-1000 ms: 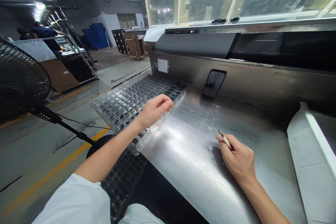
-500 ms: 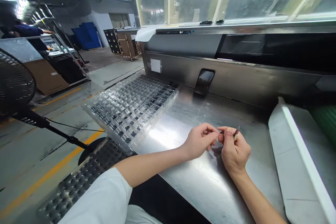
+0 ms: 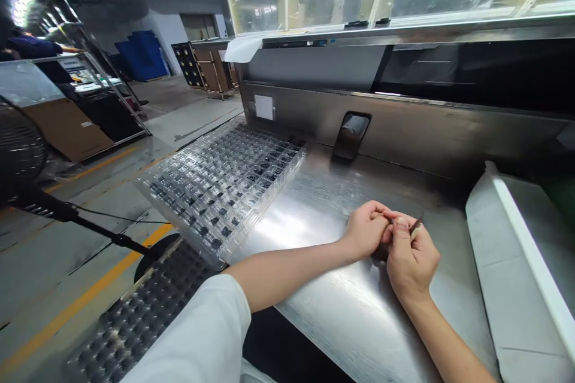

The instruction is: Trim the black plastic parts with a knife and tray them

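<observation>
My right hand is closed around a small thin tool, dark and pointed at its upper end, with a pale yellowish part by the fingers. Most of the tool is hidden, so its kind is unclear. Against those fingers, my left hand is pinched shut; whatever lies between its fingertips is too small and covered to name. Both hands meet just above the steel table. To their left lies a clear plastic tray with rows of pockets, several of them holding small black parts.
A phone leans on the steel back panel. On the right stands a white bin. More pocketed trays sit low at the left, near a black fan. Another person is at a far bench.
My left hand has moved right and closed up against the right hand's fingers. The view has shifted slightly, and the right hand keeps its grip on the thin tool.
</observation>
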A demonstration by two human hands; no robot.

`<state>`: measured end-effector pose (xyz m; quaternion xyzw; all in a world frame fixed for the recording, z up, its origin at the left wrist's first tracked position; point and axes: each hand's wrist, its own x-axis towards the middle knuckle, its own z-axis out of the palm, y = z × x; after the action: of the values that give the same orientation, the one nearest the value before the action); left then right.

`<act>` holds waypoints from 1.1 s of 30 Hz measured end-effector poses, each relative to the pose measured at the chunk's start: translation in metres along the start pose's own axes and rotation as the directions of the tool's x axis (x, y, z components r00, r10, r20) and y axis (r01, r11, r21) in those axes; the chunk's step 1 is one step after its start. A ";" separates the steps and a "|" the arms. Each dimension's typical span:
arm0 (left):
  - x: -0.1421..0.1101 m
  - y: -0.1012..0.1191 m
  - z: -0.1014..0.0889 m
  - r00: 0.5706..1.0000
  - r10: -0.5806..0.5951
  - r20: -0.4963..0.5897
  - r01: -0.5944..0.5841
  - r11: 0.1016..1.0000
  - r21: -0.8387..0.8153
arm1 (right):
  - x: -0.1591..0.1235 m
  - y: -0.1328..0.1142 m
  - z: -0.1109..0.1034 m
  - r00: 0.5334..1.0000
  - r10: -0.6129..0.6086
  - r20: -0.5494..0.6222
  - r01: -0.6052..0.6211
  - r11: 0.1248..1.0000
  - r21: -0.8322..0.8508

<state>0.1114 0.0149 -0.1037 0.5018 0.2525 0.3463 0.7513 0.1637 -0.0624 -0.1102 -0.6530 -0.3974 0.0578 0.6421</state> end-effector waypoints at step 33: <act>-0.008 -0.004 -0.007 0.969 0.079 0.236 -0.106 0.989 0.103 | 0.010 0.018 -0.001 0.986 0.151 0.070 -0.165 0.941 0.296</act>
<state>0.1021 0.0124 -0.1095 0.5923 0.1590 0.3052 0.7286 0.1792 -0.0548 -0.1212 -0.5761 -0.3452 0.1840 0.7177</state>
